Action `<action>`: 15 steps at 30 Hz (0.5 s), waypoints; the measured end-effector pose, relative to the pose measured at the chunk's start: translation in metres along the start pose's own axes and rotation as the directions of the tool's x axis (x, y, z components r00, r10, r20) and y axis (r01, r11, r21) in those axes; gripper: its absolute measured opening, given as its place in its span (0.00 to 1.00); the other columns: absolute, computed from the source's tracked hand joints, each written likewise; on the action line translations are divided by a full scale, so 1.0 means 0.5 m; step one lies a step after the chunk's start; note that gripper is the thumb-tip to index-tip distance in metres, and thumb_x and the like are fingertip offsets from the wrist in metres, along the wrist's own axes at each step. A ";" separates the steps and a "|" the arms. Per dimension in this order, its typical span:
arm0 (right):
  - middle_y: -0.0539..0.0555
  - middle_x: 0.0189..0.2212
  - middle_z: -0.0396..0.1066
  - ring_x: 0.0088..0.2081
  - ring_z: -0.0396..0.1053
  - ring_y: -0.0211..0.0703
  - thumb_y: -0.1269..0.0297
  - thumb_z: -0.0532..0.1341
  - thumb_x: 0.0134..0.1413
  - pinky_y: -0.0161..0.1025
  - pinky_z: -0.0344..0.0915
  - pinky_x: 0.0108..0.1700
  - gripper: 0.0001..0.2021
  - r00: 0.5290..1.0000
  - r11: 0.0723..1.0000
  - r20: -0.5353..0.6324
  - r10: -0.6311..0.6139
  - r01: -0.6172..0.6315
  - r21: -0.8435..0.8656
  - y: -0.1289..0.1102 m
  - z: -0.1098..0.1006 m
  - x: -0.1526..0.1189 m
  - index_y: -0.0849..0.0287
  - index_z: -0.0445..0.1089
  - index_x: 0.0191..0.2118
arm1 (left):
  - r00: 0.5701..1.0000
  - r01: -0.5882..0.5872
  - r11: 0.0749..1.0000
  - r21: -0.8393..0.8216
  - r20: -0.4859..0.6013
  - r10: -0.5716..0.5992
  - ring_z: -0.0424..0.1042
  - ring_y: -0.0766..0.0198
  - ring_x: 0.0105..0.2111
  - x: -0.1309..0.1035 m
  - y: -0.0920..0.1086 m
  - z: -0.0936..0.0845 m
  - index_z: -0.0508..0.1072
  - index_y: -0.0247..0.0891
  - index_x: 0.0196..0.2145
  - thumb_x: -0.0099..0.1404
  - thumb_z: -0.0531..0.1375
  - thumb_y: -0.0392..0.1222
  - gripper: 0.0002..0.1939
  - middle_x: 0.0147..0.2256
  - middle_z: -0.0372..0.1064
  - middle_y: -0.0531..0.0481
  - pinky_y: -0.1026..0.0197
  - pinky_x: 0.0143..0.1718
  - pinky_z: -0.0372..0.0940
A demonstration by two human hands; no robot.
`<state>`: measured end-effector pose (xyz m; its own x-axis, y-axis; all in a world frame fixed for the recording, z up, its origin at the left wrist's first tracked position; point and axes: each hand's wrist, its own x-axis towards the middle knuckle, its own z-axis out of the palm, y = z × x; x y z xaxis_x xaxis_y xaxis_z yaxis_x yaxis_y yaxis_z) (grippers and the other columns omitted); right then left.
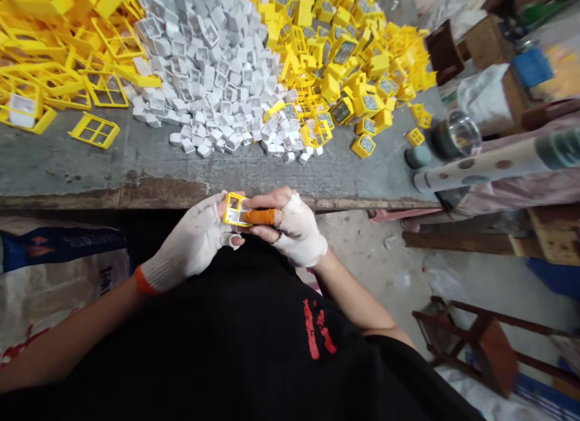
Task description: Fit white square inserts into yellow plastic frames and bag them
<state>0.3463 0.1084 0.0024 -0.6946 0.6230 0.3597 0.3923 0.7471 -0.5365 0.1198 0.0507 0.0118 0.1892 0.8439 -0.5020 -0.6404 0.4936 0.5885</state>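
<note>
Both hands meet in front of the bench edge, gripping one yellow plastic frame (232, 197) with square openings. A pale grey-white key cap-like piece (233, 216) shows inside one opening. My left hand (197, 240), in a white fingerless glove with an orange cuff, is closed on the frame's left side. My right hand (292, 224), gloved in white with an orange cover on one finger, grips its right side, and that finger lies over the opening. The fingers hide part of the frame. Beyond them lies a heap of small grey-white pieces (212, 77).
Yellow frames (58, 77) are piled at the left of the bench (181, 173), and yellow pieces with grey inserts (357, 70) at the right. A patterned cylinder (489, 164) and a clear jar (464, 134) stand at the right end. A printed sack (63, 270) is at lower left.
</note>
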 end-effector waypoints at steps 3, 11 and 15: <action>0.55 0.62 0.86 0.55 0.81 0.54 0.43 0.64 0.80 0.55 0.75 0.57 0.17 0.993 0.998 0.114 0.019 -0.012 -0.059 0.008 -0.003 -0.001 0.42 0.87 0.57 | 1.000 -0.001 1.000 -0.017 -0.017 0.001 0.81 0.56 0.36 0.003 -0.002 -0.011 0.85 0.39 0.49 0.73 0.72 0.43 0.09 0.48 0.84 0.38 0.62 0.28 0.74; 0.63 0.52 0.85 0.59 0.78 0.66 0.59 0.68 0.74 0.68 0.70 0.65 0.12 0.887 0.848 -0.207 0.413 -0.457 -0.267 0.145 -0.072 0.043 0.53 0.84 0.56 | 0.995 -0.049 0.999 -0.022 -0.085 0.047 0.83 0.52 0.38 -0.005 0.007 0.008 0.80 0.38 0.45 0.74 0.70 0.44 0.08 0.41 0.81 0.43 0.61 0.29 0.72; 0.63 0.52 0.83 0.62 0.75 0.73 0.66 0.73 0.63 0.72 0.65 0.67 0.12 0.845 0.735 -0.110 0.523 -0.513 -0.443 0.194 -0.073 0.089 0.52 0.80 0.51 | 0.994 -0.047 0.999 0.011 -0.099 0.047 0.82 0.52 0.37 -0.007 0.009 0.016 0.79 0.37 0.48 0.74 0.69 0.44 0.10 0.43 0.80 0.43 0.59 0.30 0.71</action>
<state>0.3754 0.2171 -0.0061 -0.3152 0.9429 0.1072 0.9120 0.3322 -0.2406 0.1224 0.0514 0.0212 0.0838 0.8414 -0.5339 -0.6402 0.4560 0.6182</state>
